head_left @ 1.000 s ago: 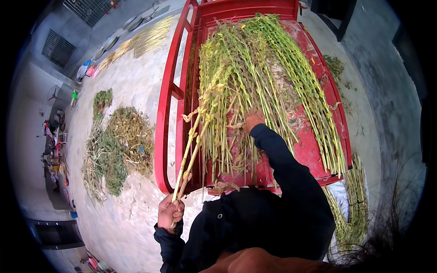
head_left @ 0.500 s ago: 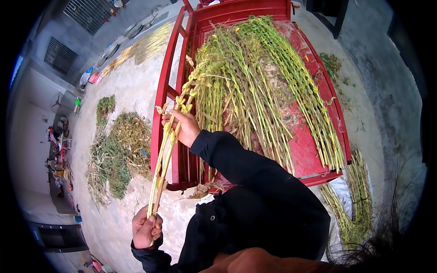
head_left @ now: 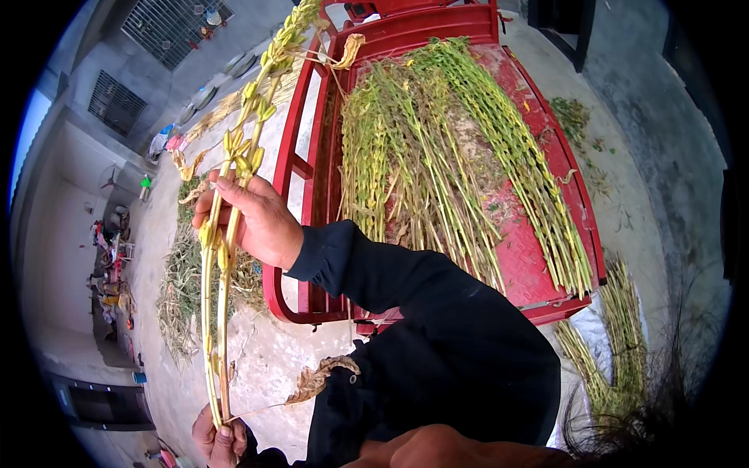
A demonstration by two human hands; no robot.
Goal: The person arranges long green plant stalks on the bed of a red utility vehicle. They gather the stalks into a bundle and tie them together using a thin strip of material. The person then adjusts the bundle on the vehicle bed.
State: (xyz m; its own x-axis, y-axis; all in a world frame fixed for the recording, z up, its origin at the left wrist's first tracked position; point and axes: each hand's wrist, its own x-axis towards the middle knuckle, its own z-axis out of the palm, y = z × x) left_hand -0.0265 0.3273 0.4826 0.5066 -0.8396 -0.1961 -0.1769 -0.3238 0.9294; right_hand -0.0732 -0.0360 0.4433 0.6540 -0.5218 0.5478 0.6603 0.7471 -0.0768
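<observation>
Green-yellow podded stalks are clamped by the right hand fingers mid-length and the left hand at the base (most stalks remain heaped in the red cart).

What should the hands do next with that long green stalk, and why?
Probably pull off the dry brown leaf hanging low on the stalks. The left hand pinches the base and the right hand grips the middle, so the stalks are held upright, clear of the red cart.
</observation>
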